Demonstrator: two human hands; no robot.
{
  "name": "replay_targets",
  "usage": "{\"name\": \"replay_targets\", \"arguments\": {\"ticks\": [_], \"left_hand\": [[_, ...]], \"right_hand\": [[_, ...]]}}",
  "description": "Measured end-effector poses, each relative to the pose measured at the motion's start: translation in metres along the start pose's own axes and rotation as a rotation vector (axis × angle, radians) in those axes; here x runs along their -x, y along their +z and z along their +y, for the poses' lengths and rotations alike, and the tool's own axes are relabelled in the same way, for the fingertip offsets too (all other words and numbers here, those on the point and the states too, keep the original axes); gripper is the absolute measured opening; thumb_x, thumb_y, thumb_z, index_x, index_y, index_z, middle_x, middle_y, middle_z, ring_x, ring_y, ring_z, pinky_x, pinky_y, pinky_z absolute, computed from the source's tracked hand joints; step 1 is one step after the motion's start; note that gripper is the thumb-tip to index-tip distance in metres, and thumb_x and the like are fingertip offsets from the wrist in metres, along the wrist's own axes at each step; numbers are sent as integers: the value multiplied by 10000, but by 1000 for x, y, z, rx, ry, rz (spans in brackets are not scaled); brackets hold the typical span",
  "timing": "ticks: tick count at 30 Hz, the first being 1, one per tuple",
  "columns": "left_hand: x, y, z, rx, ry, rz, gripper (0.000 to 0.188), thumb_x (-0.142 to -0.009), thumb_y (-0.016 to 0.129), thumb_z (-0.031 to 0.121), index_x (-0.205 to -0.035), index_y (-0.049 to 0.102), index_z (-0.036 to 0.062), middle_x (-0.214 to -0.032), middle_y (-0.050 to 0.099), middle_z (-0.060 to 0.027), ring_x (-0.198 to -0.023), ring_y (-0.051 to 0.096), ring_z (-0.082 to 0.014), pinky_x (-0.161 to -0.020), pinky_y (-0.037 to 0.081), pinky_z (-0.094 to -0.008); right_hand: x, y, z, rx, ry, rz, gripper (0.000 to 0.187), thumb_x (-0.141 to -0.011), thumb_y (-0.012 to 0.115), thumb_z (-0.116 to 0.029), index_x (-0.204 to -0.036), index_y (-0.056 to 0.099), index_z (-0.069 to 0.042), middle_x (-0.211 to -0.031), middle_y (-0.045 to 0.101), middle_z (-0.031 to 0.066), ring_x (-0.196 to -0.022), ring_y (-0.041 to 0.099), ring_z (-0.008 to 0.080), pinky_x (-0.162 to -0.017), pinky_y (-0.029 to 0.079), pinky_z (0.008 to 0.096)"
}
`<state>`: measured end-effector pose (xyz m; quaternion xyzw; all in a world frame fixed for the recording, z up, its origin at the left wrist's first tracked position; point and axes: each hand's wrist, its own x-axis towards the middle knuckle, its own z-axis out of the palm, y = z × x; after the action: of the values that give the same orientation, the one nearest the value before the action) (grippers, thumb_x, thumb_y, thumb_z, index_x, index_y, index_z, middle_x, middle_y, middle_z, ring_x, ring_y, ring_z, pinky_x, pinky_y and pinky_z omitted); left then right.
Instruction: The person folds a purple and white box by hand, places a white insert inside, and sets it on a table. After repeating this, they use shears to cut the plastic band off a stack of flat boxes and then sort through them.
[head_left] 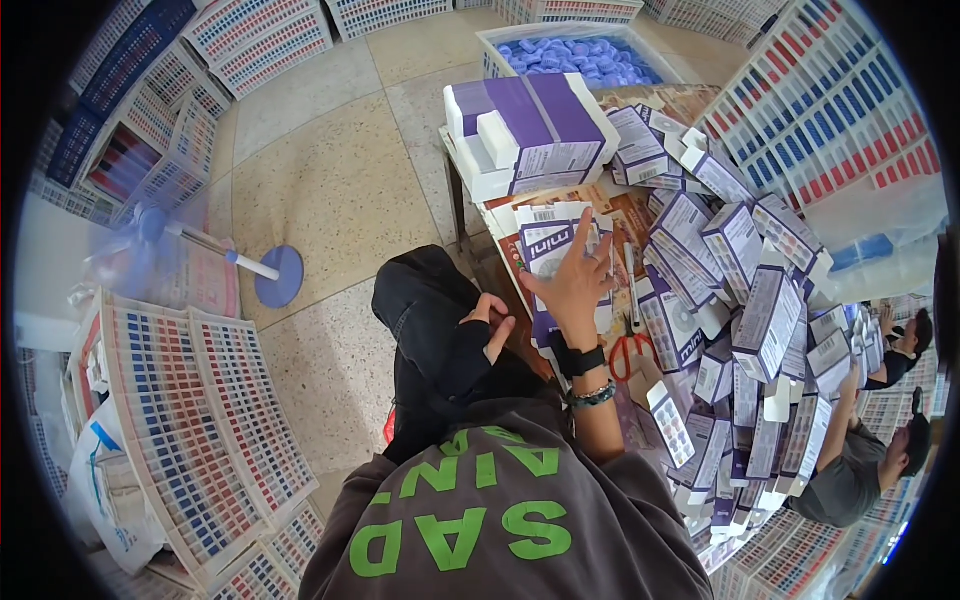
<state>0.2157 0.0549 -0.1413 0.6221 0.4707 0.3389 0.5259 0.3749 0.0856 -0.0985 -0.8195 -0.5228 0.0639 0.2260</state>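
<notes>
My right hand [578, 278] is open with its fingers spread, over a flat white-and-purple carton [548, 252] on the table. Nothing shows in its grasp. My left hand [490, 327] rests by my lap, its fingers loosely curled, with no object visible in it. Beside my right wrist lie scissors [629, 360] with red handles. A slim pen-like tool [631, 285] lies just right of the carton. Right of these is a heaped pile of small purple-and-white boxes [684, 235], some tilted, some with flaps up.
A large purple-and-white carton [540, 135] stands at the table's far left. Beyond it, a white crate [488, 58] holds blue-violet plastic pieces. Crates [205, 400] of red and blue parts stand at left, near a blue-based fan [278, 277]. Two people [855, 470] are at the right.
</notes>
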Motion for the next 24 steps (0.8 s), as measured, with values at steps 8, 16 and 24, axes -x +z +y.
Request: {"name": "replay_targets", "arguments": {"ticks": [8,16,24], "left_hand": [[-45,-17,26,114,84,-29,206,-928,611,165,-1084,510,75,-827,561,-26,-758,541,-122,-668,429,-281],[-64,-26,53,887,194,-330,617,-823,742,265,-1317,468,17,-1209,579,-103,-1233,485,-190,-1020,360,-316],[-61,-54,83,801,399,-557,844,-757,790,245,-1414,332,-21,-1296,546,-186,-1267,488,-264,-1035,373,-343]], "right_hand": [[-15,-30,1,-56,-134,63,1306,-578,867,-375,-1538,7,-160,-1474,190,339,-1343,265,499,-1034,272,606],[-7,-71,-20,-563,-411,47,1436,-509,922,-334,-1515,-64,-52,-1473,234,261,-1356,293,379,-1090,256,493],[40,-79,-39,-788,-481,-193,1522,-506,938,-374,-1483,-180,-37,-1464,247,227,-1304,377,314,-1081,298,444]]}}
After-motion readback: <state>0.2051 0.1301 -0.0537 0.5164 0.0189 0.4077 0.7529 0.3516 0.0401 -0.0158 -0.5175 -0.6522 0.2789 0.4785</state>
